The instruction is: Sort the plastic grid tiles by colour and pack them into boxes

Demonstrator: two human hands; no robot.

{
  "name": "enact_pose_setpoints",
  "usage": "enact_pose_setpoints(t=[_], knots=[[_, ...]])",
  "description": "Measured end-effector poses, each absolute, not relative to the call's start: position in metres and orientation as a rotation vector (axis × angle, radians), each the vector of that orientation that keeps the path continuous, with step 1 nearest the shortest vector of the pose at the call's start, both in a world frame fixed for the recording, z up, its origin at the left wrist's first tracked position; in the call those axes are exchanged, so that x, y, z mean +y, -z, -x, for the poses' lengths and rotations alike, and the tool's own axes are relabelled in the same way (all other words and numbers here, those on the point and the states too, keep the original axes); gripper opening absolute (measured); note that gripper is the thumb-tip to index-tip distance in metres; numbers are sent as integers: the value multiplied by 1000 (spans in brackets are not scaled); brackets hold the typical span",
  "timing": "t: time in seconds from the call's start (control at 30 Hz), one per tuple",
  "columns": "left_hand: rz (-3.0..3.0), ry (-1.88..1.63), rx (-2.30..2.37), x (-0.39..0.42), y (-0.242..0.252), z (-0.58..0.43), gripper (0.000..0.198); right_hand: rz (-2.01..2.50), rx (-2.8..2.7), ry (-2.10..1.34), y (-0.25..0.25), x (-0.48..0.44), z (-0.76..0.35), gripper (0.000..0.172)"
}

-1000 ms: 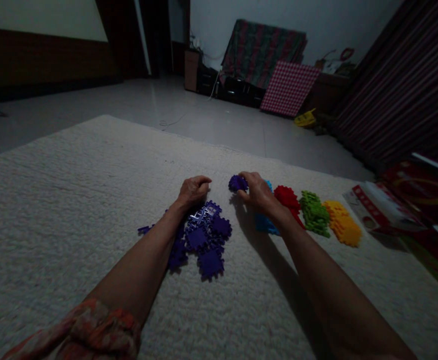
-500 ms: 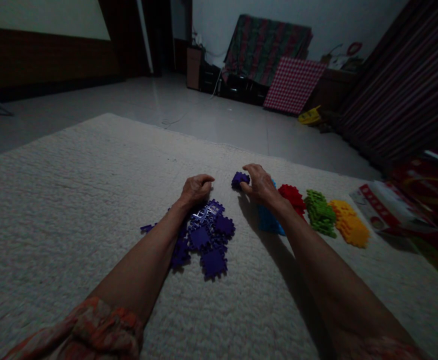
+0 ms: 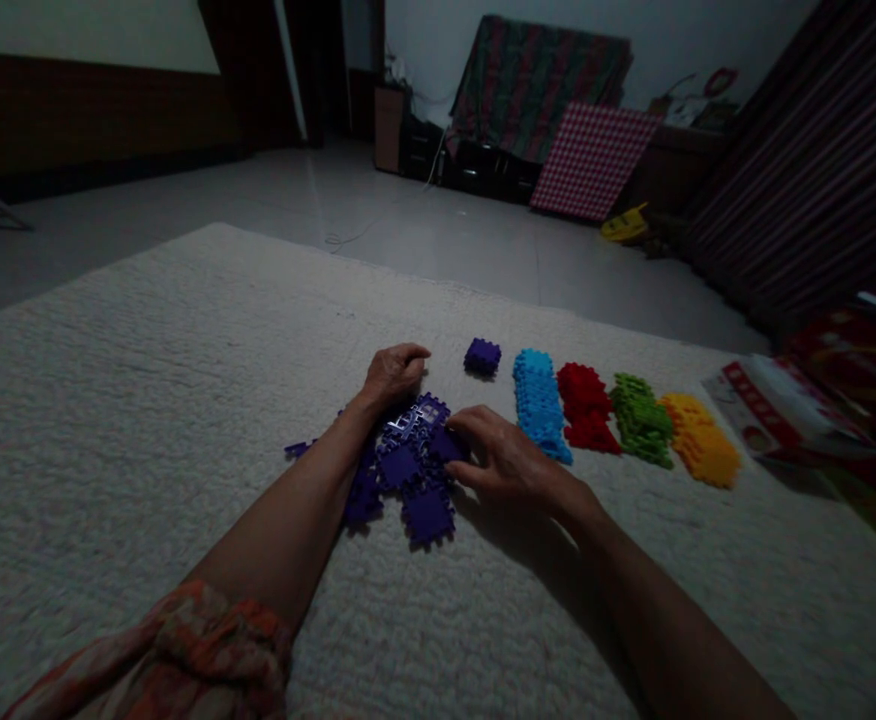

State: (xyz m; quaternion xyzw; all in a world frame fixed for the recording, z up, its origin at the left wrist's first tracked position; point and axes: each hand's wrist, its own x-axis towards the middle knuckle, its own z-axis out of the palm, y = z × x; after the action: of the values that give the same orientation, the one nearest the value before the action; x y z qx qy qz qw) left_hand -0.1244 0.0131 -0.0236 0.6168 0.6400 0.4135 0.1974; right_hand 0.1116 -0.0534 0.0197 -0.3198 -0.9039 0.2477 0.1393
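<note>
The loose purple pieces (image 3: 408, 470) lie in a flat, overlapping heap on the rug (image 3: 145, 400), right between the person's forearms, where either hand gets at them easily. The right hand (image 3: 505, 462) lies low over the heap's near-right edge, fingers (image 3: 462, 428) spread and resting on the top pieces, not closed round any of them. The left hand (image 3: 394, 368) sits at the heap's far edge, curled loosely with the knuckles up. I cannot tell whether anything is inside it.

Just beyond, a small purple stack (image 3: 481, 355) stands apart, and beside it run a blue stack (image 3: 539, 402), a red stack (image 3: 586, 405), a green stack (image 3: 639, 420) and a yellow stack (image 3: 700, 445), each colour kept to itself in one row, which looks like deliberate sorting. Printed packaging (image 3: 772, 405) lies past the yellow end, on the rug's edge.
</note>
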Motion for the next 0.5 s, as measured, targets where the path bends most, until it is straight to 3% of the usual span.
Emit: enact_pose_setpoints(t=[0.2, 0.33, 0.5], knots=[[-1703, -1168, 1784, 13, 25, 125, 33, 955, -2600, -675, -18, -54, -109, 41], [-1687, -1157, 1785, 13, 26, 125, 33, 1014, -2488, -736, -23, -51, -110, 26], [-1702, -1162, 1789, 13, 25, 125, 33, 1214, -2396, -606, -20, -43, -108, 31]])
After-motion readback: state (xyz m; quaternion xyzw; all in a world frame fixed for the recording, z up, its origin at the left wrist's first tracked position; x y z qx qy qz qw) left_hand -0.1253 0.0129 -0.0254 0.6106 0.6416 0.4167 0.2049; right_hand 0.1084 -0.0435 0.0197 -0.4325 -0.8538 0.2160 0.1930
